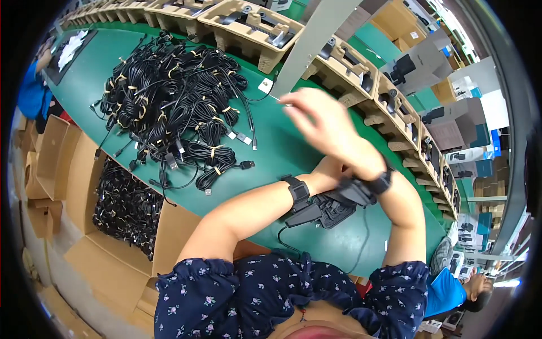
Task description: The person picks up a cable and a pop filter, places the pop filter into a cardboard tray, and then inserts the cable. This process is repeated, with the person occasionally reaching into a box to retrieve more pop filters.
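My right hand is raised over the green table, somewhat blurred, its fingers stretched out and apart. Its fingertips are close to a thin pale stick-like piece beside the metal post; whether they touch it I cannot tell. My left hand is crossed beneath the right forearm, its fingers mostly hidden. Near it sits a black device with a textured pad, a cord running from it. A large heap of black cables, bundled with pale ties, lies to the left. One bundled cable is at the heap's near edge.
Moulded pulp trays holding black parts line the table's far and right sides. The metal post rises among them. An open cardboard box full of black items stands at left. People in blue are at both sides.
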Demonstrator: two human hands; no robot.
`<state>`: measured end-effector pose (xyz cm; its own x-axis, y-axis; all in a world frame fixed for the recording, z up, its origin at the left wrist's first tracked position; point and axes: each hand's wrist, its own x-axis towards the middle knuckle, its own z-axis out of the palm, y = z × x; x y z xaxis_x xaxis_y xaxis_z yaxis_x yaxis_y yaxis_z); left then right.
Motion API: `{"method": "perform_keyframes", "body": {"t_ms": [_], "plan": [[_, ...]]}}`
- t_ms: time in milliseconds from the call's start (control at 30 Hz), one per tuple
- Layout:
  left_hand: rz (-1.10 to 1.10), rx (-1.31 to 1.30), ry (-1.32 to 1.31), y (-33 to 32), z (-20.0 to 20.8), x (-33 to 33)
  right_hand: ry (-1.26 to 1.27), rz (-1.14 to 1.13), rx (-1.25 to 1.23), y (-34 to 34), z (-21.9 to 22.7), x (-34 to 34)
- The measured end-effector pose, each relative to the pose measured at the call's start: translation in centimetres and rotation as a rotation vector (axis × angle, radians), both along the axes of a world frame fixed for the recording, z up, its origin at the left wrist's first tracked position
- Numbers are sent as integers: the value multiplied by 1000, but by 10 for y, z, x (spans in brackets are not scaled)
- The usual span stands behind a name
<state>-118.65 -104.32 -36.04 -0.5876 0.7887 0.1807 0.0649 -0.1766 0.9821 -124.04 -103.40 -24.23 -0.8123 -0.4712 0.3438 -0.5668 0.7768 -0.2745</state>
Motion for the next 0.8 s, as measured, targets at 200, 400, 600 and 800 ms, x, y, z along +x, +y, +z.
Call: {"method": "perform_keyframes", "body": {"t_ms": [200,400,600,800], "plan": [[373,329,438,14,-36,-5,-493,-192,24,-89,-53,-62],[308,322,438,9,-28,-11,-610,-128,-205,-62,-76,-61],[200,39,254,15,-27,-13,-190,-225,-144,15,-13,4],[576,129,377,4,-4,-8,-18,-527,-310,95,2,58]]}}
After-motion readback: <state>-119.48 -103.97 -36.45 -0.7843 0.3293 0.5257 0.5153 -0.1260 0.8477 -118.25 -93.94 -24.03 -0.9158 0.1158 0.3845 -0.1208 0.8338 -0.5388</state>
